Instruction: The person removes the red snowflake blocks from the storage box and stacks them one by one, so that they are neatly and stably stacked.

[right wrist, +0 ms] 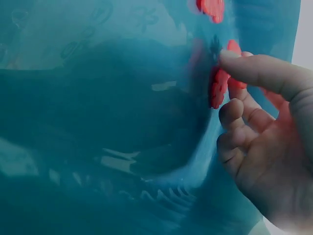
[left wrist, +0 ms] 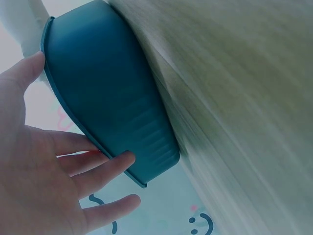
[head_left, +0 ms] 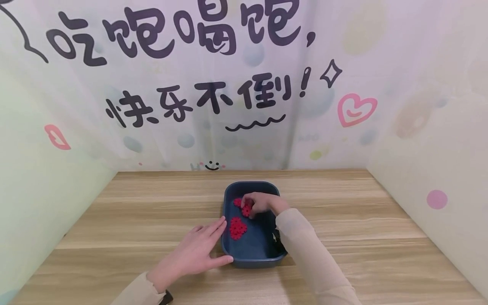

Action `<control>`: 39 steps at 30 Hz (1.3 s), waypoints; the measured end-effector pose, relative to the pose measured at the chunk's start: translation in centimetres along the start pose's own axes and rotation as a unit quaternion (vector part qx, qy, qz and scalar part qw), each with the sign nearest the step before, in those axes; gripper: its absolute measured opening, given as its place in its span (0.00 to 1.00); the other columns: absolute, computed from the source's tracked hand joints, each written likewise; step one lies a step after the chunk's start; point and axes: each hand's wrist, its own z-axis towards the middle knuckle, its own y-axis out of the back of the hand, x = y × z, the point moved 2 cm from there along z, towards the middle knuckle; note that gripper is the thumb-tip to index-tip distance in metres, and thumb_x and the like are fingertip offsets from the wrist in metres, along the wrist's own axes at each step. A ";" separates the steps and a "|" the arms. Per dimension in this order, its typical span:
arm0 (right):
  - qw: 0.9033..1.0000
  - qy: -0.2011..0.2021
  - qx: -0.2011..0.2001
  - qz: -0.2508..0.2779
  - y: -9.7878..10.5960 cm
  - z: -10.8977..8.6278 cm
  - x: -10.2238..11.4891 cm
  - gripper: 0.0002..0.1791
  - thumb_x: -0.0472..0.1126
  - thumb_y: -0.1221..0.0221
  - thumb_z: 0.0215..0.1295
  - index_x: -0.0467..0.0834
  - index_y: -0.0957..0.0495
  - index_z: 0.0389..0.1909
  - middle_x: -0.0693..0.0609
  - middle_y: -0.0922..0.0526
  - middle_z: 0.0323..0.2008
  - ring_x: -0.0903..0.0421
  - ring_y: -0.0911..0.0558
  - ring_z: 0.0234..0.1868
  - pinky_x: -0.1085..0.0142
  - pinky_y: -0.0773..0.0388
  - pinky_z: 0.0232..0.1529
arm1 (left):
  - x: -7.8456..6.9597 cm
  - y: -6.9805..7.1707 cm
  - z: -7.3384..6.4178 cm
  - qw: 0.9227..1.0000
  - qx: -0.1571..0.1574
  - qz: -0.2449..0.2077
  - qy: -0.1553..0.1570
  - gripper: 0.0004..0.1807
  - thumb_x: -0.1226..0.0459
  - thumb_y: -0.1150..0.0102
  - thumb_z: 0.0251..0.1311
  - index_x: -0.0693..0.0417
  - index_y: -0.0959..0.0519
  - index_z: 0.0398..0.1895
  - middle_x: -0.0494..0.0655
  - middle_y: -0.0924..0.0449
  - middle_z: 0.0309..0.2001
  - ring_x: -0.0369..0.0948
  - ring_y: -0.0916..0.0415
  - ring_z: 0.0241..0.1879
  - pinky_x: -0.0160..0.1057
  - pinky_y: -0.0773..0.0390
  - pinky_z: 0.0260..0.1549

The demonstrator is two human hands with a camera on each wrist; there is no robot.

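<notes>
A dark blue rectangular bin stands on the table with several small red toothed discs inside. My right hand reaches into its far half and pinches one red disc between thumb and fingers. Another red disc lies right beside those fingertips, near the bin's left wall. In the right wrist view, the thumb covers part of the pinched red disc. Nearer the front, more discs form a small cluster on the bin floor. My left hand has its fingers extended, touching the bin's left rim.
The wood-grain table extends around the bin. Behind it hangs a white printed curtain with dark lettering, and pale walls rise on both sides. A small black object shows at the bin's right side, partly behind the right sleeve.
</notes>
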 end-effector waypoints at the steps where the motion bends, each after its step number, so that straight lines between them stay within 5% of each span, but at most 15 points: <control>1: 1.000 0.001 0.000 0.002 0.1 0.0 0.1 0.16 0.31 0.38 0.48 0.48 0.27 0.39 0.51 0.27 0.32 0.54 0.28 0.35 0.62 0.29 0.37 | 0.0 0.0 0.0 1.000 0.000 -0.001 0.000 0.48 0.32 0.63 0.50 0.61 0.40 0.62 0.52 0.45 0.64 0.45 0.38 0.57 0.53 0.38 0.50; 18: 0.998 0.059 -0.019 -0.023 4.3 -2.0 3.2 0.17 0.33 0.36 0.47 0.43 0.30 0.39 0.50 0.28 0.32 0.55 0.29 0.34 0.66 0.31 0.36 | -0.1 0.0 -0.1 1.000 -0.005 -0.002 0.000 0.47 0.34 0.60 0.51 0.62 0.39 0.62 0.52 0.44 0.63 0.44 0.39 0.57 0.53 0.37 0.49; 31: 0.993 0.084 -0.041 -0.076 5.3 -4.6 0.9 0.17 0.38 0.36 0.49 0.44 0.29 0.40 0.54 0.28 0.32 0.56 0.30 0.34 0.65 0.31 0.35 | -0.1 0.0 -0.1 1.000 -0.005 -0.006 0.003 0.46 0.34 0.58 0.51 0.62 0.39 0.62 0.52 0.44 0.64 0.45 0.38 0.56 0.52 0.37 0.49; 39: 0.990 0.103 -0.078 -0.056 5.6 -6.1 -1.2 0.17 0.37 0.36 0.49 0.43 0.29 0.40 0.53 0.28 0.32 0.55 0.30 0.29 0.64 0.30 0.32 | -0.1 0.0 -0.1 1.000 -0.005 -0.005 0.003 0.47 0.33 0.61 0.51 0.62 0.39 0.62 0.52 0.44 0.64 0.45 0.38 0.56 0.52 0.37 0.49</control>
